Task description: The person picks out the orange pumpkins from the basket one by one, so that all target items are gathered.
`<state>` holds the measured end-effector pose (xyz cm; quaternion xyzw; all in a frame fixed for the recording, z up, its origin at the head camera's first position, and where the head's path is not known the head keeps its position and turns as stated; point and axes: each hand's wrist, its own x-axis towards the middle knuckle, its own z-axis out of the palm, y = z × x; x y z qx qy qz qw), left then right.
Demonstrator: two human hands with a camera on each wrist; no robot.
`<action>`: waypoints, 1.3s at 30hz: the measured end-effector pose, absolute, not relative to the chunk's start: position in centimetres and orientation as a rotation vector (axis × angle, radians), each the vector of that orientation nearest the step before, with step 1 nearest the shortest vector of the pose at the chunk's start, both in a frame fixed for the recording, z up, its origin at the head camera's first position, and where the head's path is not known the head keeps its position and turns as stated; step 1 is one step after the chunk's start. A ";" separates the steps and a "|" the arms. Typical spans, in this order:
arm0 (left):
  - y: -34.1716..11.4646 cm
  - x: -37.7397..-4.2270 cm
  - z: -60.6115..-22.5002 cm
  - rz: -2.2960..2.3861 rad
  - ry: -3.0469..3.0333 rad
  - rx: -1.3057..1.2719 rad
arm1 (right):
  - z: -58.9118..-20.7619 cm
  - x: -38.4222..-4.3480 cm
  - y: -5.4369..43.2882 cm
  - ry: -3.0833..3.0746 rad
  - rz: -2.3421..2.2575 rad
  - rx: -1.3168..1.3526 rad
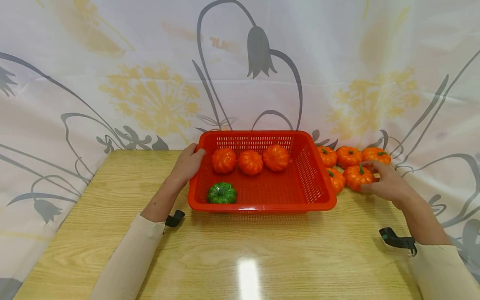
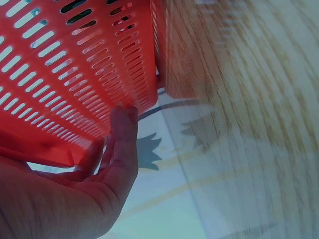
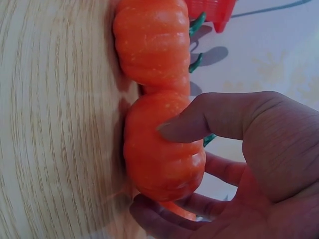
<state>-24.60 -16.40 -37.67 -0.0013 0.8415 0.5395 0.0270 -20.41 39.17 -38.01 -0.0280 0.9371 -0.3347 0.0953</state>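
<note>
A red plastic basket stands on the table with three orange toy pumpkins along its far side and a green pumpkin at its near left. My left hand grips the basket's left rim, thumb on top; in the left wrist view the fingers curl against the slotted outer wall. To the right of the basket, my right hand holds an orange pumpkin with a green stem. In the right wrist view the thumb lies on that pumpkin and the other fingers curl around its far side and below.
Several more orange pumpkins cluster against the basket's right side, next to the held one. Behind the table hangs a flower-printed cloth. Wood-grain table top extends in front of the basket.
</note>
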 end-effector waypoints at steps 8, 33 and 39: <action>-16.5 -24.6 -37.7 1.667 2.584 -0.005 | -38.0 -20.5 39.2 2.749 -0.981 -0.109; -16.4 -24.6 -37.6 1.678 2.573 -0.004 | -34.8 -19.2 36.2 3.000 -0.985 -0.243; -16.4 -24.6 -37.7 1.686 2.564 -0.003 | -33.9 -18.4 34.5 3.106 -1.004 -0.298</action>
